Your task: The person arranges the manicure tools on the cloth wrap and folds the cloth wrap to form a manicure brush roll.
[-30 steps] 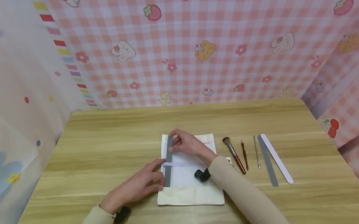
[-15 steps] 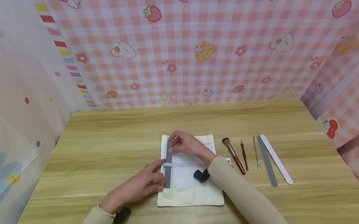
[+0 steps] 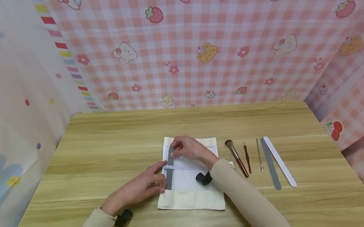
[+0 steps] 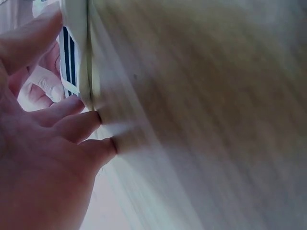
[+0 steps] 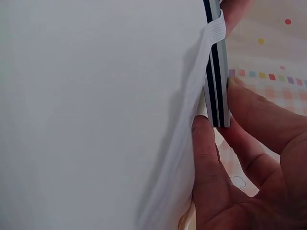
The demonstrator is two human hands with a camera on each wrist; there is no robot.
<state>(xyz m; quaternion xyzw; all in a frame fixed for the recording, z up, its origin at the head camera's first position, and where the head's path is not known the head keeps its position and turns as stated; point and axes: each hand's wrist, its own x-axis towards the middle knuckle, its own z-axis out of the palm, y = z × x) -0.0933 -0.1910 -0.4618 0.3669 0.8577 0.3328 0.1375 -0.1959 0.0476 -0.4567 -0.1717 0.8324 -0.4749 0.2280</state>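
A cream fabric pouch (image 3: 195, 200) lies unfolded on the table, with a folded pocket along its near side and a white elastic strap. Along its left side a grey nail file (image 3: 170, 160) runs under the strap, its near end at the pocket. My right hand (image 3: 188, 149) pinches the file's far end; in the right wrist view the thumb (image 5: 254, 112) presses one face, and dark stripes line the file's edge. My left hand (image 3: 139, 185) holds the pouch's left edge with thumb and fingers near the pocket. In the left wrist view some fingertips (image 4: 98, 117) rest beside the fabric.
To the pouch's right lie a makeup brush (image 3: 237, 159) with a red handle, a slim brown tool (image 3: 247, 158) and a thin metal tool (image 3: 260, 157). Further right, another grey nail file (image 3: 270, 165) and a white one (image 3: 280, 162) slant together. Patterned cloth hangs behind the wooden table (image 3: 106, 146).
My right hand has moved slightly toward me with the grey nail file, whose far end now sits lower on the pouch. The pouch has shifted a little left; my left hand stays nearly still.
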